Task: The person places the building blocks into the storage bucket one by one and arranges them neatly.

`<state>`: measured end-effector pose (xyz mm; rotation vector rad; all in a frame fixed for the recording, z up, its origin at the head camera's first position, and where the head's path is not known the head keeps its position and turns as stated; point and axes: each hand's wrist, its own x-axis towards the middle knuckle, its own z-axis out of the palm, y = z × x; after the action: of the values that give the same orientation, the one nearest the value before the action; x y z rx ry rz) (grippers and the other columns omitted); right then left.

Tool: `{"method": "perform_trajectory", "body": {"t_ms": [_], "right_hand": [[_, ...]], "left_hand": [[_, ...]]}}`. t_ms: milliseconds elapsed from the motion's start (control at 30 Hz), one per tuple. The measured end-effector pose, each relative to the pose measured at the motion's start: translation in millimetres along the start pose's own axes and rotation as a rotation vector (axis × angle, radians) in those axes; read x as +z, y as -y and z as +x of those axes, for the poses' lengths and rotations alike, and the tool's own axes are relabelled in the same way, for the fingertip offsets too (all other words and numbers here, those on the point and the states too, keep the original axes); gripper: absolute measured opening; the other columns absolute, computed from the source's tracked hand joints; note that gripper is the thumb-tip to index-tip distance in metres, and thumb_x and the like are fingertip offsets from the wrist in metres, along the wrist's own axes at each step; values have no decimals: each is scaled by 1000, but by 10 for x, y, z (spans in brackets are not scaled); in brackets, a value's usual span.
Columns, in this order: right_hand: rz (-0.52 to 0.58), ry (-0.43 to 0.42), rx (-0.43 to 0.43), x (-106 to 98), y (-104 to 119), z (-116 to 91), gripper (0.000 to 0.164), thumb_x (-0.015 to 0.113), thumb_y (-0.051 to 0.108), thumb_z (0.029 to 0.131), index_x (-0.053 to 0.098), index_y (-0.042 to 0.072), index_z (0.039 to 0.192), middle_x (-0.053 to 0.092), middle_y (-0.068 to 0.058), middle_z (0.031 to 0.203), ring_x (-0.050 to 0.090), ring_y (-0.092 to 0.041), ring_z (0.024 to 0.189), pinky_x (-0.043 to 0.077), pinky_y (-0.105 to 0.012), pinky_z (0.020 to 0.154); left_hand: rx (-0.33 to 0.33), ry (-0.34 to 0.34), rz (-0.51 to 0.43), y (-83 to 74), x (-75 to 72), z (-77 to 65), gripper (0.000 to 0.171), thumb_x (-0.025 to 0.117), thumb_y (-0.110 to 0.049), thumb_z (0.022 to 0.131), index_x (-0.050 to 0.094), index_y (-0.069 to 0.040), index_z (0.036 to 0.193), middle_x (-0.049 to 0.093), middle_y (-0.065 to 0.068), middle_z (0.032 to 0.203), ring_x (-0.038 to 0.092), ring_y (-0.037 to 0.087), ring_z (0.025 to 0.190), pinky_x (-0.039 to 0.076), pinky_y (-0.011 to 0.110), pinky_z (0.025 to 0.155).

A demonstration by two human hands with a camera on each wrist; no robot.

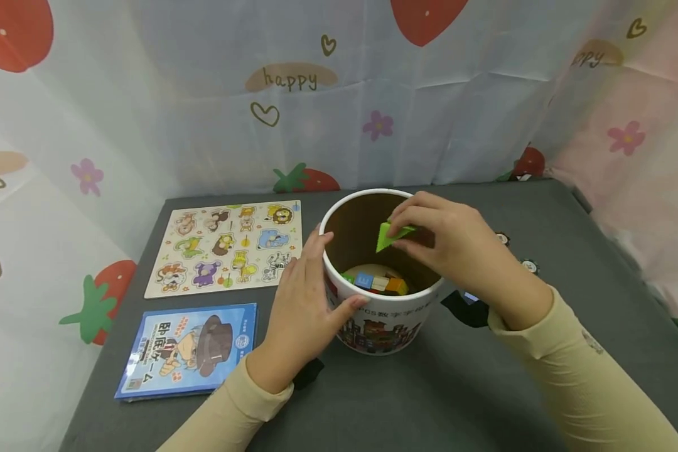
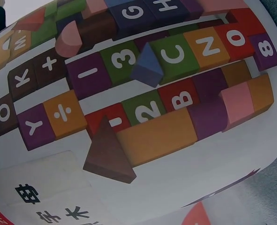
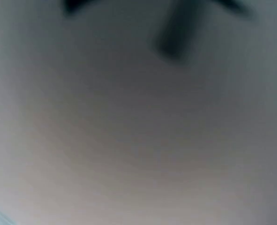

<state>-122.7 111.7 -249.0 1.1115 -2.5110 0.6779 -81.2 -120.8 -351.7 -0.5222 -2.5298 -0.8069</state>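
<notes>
A white bucket (image 1: 384, 307) with printed sides stands upright on the grey table; several coloured blocks (image 1: 375, 282) lie at its bottom. My left hand (image 1: 302, 304) holds the bucket from its left side, the thumb against the front just below the rim and the fingers along the left edge. Over the opening, my right hand (image 1: 446, 235) pinches a green triangular block (image 1: 392, 235) between thumb and fingers, inside the rim. Printed letter blocks on the bucket wall (image 2: 152, 187) fill the left wrist view. The right wrist view is too blurred to make anything out.
To the left lies a wooden animal puzzle board (image 1: 226, 248), with a blue boxed set (image 1: 192, 348) with a cartoon figure in front of it. Small round dark-edged pieces (image 1: 529, 266) lie right of the bucket, partly behind the right arm. A printed curtain (image 1: 215, 144) hangs behind the table.
</notes>
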Motion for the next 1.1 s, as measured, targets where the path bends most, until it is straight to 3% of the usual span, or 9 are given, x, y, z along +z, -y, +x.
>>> {"method": "perform_trajectory", "body": {"t_ms": [167, 300, 433, 500, 600, 700, 767, 867, 1100], "right_hand": [[14, 69, -11, 90, -54, -6, 21, 77, 7, 81, 70, 18, 97, 64, 9, 104, 62, -10, 93, 52, -32, 75], [9, -141, 64, -14, -192, -128, 17, 74, 4, 83, 70, 16, 94, 62, 10, 96, 58, -5, 83, 49, -25, 71], [-94, -263, 301, -149, -442, -310, 8, 68, 11, 88, 70, 15, 95, 59, 7, 90, 57, -7, 77, 45, -25, 66], [-140, -194, 449, -172, -616, -438, 11, 65, 17, 91, 69, 15, 101, 60, 4, 92, 59, -12, 78, 45, -31, 65], [-165, 65, 622, -137, -924, -648, 26, 63, 23, 93, 64, 13, 117, 61, -6, 103, 61, -26, 87, 45, -45, 65], [-169, 366, 711, -22, -1212, -856, 37, 60, 22, 94, 56, 11, 129, 59, -17, 117, 58, -40, 98, 45, -56, 69], [-171, 475, 734, 97, -1365, -999, 38, 59, 19, 94, 56, 9, 130, 58, -23, 121, 55, -46, 102, 44, -60, 71], [-171, 499, 741, 273, -1499, -1203, 34, 62, 15, 88, 63, 9, 122, 63, -22, 110, 59, -44, 93, 46, -58, 65], [-176, 382, 758, 435, -1510, -1401, 27, 71, 14, 80, 68, 11, 107, 65, -14, 96, 59, -41, 84, 44, -56, 57]], "left_hand": [[1, 11, -3, 0, 5, -3, 95, 26, -82, 82, 14, -19, 152, 17, 4, 157, 37, 28, 134, 27, 56, 105], [-1, 8, -5, 1, 9, -1, 95, 28, -82, 82, 14, -19, 152, 16, 3, 157, 37, 28, 134, 27, 57, 105], [-6, -3, -9, 2, 6, -2, 94, 28, -82, 82, 15, -19, 151, 16, 3, 158, 38, 28, 133, 27, 57, 104], [-7, -1, -10, 0, 2, -4, 94, 28, -82, 82, 15, -19, 151, 16, 3, 158, 38, 29, 133, 27, 57, 104], [-6, 0, -9, 3, -3, -2, 94, 27, -81, 82, 14, -19, 151, 15, 3, 158, 37, 29, 133, 27, 57, 104], [-5, -10, -7, 9, -11, -6, 95, 27, -82, 82, 14, -18, 151, 15, 3, 158, 37, 29, 133, 26, 57, 105], [-6, -14, -9, 11, -13, -5, 95, 27, -82, 82, 14, -19, 151, 16, 2, 158, 38, 29, 133, 26, 57, 105], [-4, -8, -15, 12, -5, -4, 94, 27, -82, 82, 15, -19, 151, 16, 2, 158, 39, 29, 132, 26, 56, 105], [-4, -2, -16, 16, 7, -7, 94, 29, -81, 82, 15, -19, 151, 15, 1, 158, 38, 29, 132, 27, 56, 105]]}}
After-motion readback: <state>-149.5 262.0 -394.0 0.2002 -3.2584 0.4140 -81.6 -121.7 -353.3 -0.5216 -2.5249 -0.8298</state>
